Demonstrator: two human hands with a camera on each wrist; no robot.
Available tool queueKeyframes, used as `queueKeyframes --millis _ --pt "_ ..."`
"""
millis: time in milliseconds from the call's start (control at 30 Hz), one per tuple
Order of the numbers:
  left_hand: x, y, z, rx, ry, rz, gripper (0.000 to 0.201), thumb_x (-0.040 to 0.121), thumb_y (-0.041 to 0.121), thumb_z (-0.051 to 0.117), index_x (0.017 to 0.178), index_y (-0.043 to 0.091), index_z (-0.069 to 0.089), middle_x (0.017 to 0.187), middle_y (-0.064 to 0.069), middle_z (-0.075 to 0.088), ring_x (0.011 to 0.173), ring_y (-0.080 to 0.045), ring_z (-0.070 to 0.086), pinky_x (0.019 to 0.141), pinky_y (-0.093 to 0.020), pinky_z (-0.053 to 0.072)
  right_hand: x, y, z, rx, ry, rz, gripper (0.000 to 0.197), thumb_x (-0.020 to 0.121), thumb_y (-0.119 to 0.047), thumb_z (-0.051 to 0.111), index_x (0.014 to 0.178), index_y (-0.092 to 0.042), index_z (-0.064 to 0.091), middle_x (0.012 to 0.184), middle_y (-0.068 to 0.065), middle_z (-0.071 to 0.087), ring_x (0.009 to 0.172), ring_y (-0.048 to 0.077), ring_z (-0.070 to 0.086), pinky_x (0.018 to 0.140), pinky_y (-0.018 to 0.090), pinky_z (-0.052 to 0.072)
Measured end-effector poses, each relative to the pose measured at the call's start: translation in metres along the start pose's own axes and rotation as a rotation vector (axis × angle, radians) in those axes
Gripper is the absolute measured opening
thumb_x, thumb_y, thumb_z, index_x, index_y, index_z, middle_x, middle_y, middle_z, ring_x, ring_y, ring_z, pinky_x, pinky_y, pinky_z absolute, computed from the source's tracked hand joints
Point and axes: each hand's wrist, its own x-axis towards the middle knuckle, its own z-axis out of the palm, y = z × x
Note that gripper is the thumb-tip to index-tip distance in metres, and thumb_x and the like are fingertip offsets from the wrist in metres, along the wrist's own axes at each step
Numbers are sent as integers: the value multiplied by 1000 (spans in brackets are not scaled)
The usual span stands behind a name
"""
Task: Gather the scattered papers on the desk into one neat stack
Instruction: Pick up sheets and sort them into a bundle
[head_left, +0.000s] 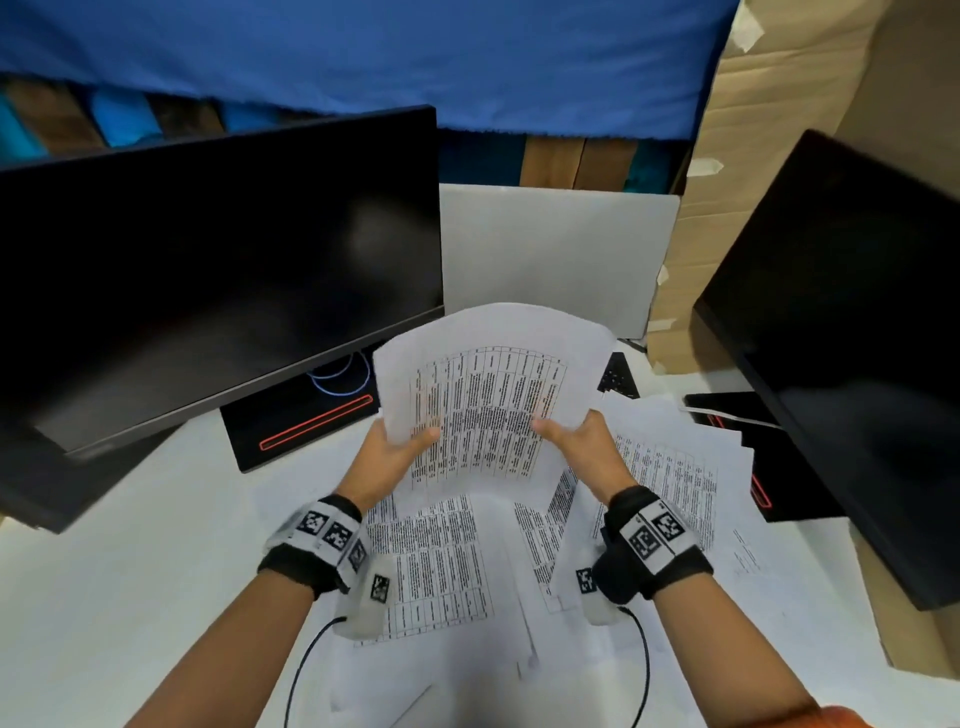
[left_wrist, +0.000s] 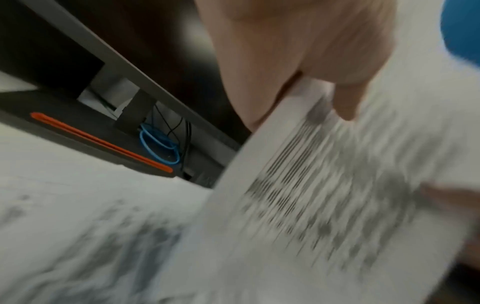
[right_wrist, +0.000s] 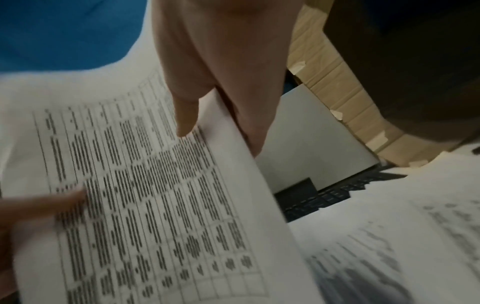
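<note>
Holding printed sheets (head_left: 488, 400) aloft: left hand (head_left: 387, 457), right hand (head_left: 584, 447).

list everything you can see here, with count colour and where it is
held papers: small bundle, exact count unclear, white with black printed tables, lifted above the desk
loose papers: several, white, printed, overlapping on the desk
desk: one, white
monitors: two, black, screens dark, left and right
monitor base: one, black with red stripe, under the left monitor
blue cable: one, looped behind that base
keyboard: one, black, mostly covered
cardboard: brown, far right
left hand: grips held papers' left edge
right hand: grips their right edge
</note>
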Motion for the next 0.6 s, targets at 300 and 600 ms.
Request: queueKeyframes --millis 300,600 --pt "-10 -20 -14 89 126 36 23 90 18 50 112 23 51 82 5 58 73 -1 60 66 -13 49 -4 109 -104 -577 250 743 87 78 -43 67 144 -10 20 153 21 16 139 40 19 114 51 22" --pt "-18 -26 -20 124 155 -45 24 86 25 55 106 11 58 79 -20 58 76 -31 58 72 -45 52 -15 152 -124 -778 382 940 123 62 -61 71 146 -10 -2 148 25 19 136 39 21 109 49 27"
